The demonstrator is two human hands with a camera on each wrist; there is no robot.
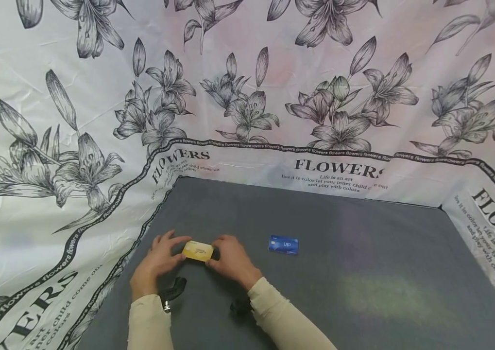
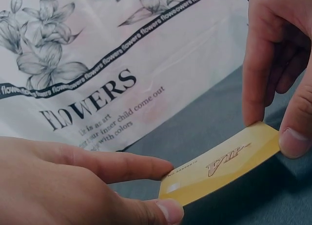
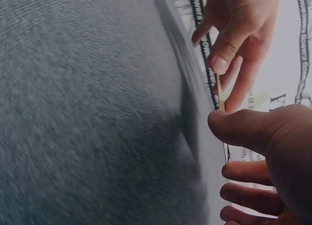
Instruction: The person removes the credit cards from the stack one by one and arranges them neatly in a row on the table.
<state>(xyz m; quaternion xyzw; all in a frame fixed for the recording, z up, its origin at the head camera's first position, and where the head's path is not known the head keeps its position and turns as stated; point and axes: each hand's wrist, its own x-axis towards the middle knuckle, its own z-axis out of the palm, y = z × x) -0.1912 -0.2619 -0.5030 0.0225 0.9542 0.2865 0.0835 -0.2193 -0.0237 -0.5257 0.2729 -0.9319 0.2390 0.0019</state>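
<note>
A yellow VIP card point(image 1: 198, 251) is held between both hands, raised off the dark tabletop. My left hand point(image 1: 158, 261) grips its left end, with the thumb and index finger at two corners in the left wrist view. At the opposite end, my right hand point(image 1: 235, 262) holds the card by its corners with thumb and index finger. The card's printed face point(image 2: 222, 169) shows gold lettering and a small chip in the left wrist view. From the right wrist it appears edge-on as a thin strip point(image 3: 222, 106).
To the right of the hands, a blue VIP card point(image 1: 283, 245) lies flat on the grey table point(image 1: 317, 214). White floral cloth point(image 1: 247, 126) hangs around the back and sides. Dark wrist-mounted gear point(image 1: 175, 288) sits below the left hand.
</note>
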